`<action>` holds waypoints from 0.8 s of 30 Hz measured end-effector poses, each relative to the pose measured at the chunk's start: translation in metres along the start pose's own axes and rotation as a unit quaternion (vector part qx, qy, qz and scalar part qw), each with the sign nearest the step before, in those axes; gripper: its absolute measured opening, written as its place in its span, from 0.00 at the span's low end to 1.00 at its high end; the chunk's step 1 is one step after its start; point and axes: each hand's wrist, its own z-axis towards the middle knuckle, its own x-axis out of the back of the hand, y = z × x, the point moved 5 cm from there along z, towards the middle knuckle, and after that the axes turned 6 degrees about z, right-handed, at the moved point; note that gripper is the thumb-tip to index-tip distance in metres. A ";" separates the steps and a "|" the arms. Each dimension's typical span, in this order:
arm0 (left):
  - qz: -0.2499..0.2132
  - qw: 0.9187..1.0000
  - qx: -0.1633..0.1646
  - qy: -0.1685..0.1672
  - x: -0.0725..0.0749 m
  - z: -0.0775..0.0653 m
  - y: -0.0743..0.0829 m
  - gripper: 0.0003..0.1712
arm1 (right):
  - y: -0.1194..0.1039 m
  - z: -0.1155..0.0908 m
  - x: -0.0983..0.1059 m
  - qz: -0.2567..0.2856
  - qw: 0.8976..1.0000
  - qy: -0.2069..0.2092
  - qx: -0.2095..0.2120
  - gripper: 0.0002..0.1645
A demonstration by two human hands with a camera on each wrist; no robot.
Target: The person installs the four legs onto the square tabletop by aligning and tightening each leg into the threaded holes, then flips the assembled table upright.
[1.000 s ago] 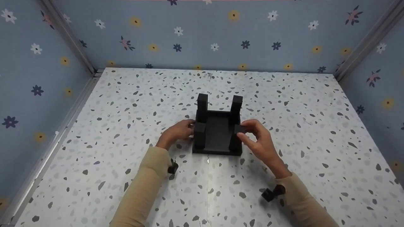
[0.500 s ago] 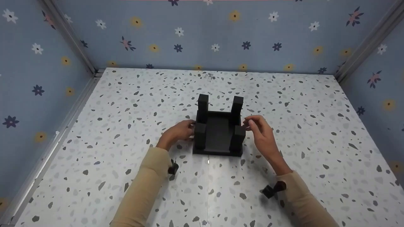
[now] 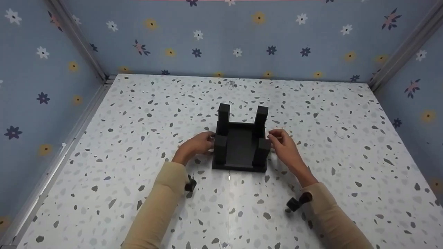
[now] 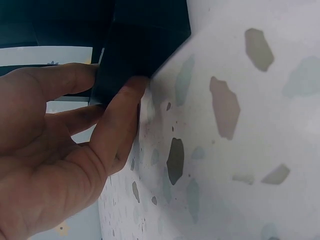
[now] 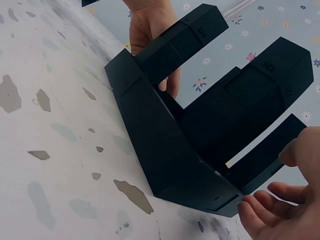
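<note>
A black four-sided base with several upright square posts (image 3: 241, 147), like a small upside-down table, stands on the speckled tabletop. My left hand (image 3: 198, 143) holds its left side. In the left wrist view, the thumb and fingers (image 4: 117, 120) close around a dark post at the base's lower corner. My right hand (image 3: 285, 147) is at the right side, beside the near right post (image 3: 262, 152). The right wrist view shows its fingers (image 5: 272, 200) loosely bent by the base corner, with the thumb near a post. Small marked numbers show on the posts (image 5: 270, 67).
The white speckled tabletop (image 3: 166, 103) surrounds the black piece. Blue flowered panels (image 3: 221, 38) rise at the back and both sides, with metal framing (image 3: 74, 39) at the corners. A small black device (image 3: 299, 201) sits at the right wrist.
My right hand has let go of the near right post's top, moved off to the right, and come lower beside that post. The left hand and the black piece stay put.
</note>
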 end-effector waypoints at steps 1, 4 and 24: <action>-0.002 1.000 -0.001 0.000 0.000 0.000 0.000 0.29 | 0.001 0.000 -0.001 -0.004 1.000 -0.002 -0.005 0.25; 0.001 1.000 -0.005 0.002 0.000 0.000 0.000 0.29 | 0.003 0.002 -0.003 -0.010 1.000 -0.011 -0.018 0.24; 0.015 1.000 0.003 -0.005 0.000 0.002 -0.002 0.31 | 0.009 0.008 -0.010 -0.052 0.995 -0.073 -0.044 0.28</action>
